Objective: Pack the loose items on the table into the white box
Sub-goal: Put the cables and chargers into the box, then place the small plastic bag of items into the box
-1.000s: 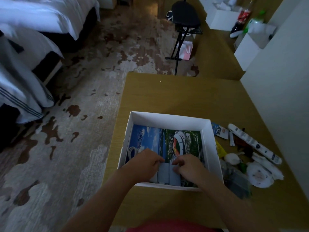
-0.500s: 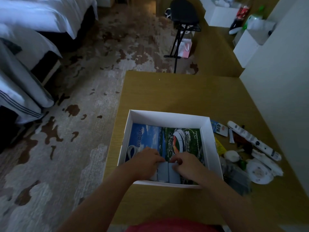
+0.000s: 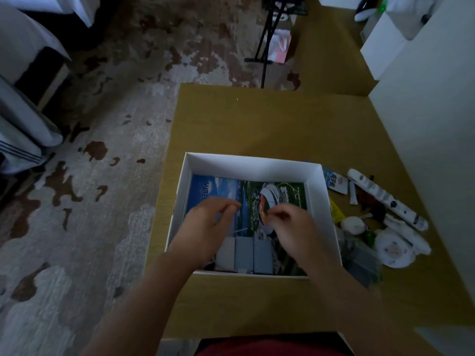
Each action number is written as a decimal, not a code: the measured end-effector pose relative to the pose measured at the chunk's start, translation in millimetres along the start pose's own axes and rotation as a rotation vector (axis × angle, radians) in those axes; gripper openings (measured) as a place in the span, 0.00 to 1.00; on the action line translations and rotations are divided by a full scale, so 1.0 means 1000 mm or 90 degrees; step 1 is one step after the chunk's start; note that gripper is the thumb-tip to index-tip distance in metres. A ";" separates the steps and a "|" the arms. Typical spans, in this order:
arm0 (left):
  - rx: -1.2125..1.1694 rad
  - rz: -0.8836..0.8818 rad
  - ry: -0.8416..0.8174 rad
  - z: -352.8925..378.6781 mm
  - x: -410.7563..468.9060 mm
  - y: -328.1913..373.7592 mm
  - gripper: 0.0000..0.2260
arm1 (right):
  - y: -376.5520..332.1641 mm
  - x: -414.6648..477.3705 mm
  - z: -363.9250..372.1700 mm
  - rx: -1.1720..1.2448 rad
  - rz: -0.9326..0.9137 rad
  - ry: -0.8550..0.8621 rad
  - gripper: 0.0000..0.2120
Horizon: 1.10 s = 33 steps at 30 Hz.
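Observation:
The white box stands open on the wooden table. A printed brochure lies flat on its bottom. Three small grey packs stand side by side against the box's near wall. My left hand and my right hand hover over the box just beyond the packs. Their fingers are loosely curled and blurred, with nothing visible in them. To the right of the box lie loose items: a white remote, a blue-and-white sachet, a yellow sachet and a round white lid.
A white wall runs close along the table's right side. A dark grey packet lies by the box's near right corner. Beyond the table are a black folding stand, patterned carpet and a bed at the left.
Both hands have lifted off the grey packs and moved slightly away from me, leaving the packs standing against the near wall. The camera has tilted down.

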State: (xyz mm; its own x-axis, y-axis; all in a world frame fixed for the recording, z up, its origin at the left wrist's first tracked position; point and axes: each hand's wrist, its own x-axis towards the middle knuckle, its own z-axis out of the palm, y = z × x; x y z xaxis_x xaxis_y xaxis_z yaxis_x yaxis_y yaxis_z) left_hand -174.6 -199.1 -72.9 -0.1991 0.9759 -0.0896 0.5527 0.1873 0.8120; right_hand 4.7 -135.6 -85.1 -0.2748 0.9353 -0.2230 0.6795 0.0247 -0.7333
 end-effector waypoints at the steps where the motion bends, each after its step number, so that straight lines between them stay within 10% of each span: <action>1: -0.024 -0.002 0.031 -0.003 0.001 0.005 0.10 | -0.003 -0.002 -0.008 0.024 -0.032 0.045 0.05; 11: -0.082 0.113 0.011 0.023 0.029 0.100 0.11 | 0.040 -0.007 -0.107 0.139 0.026 0.377 0.10; 19: -0.017 0.113 -0.103 0.131 0.039 0.156 0.09 | 0.157 -0.005 -0.135 -0.148 0.293 0.101 0.11; 33: 0.072 -0.247 -0.401 0.250 0.028 0.139 0.24 | 0.202 -0.014 -0.127 -0.052 0.319 -0.098 0.32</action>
State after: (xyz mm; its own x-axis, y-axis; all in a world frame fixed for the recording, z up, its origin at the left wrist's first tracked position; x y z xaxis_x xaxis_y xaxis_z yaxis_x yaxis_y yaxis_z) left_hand 99.3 -117.8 -106.5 0.0853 0.7105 -0.6985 0.6242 0.5083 0.5933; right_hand 232.2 -98.9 -148.0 0.0045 0.7770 -0.6295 0.8023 -0.3785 -0.4615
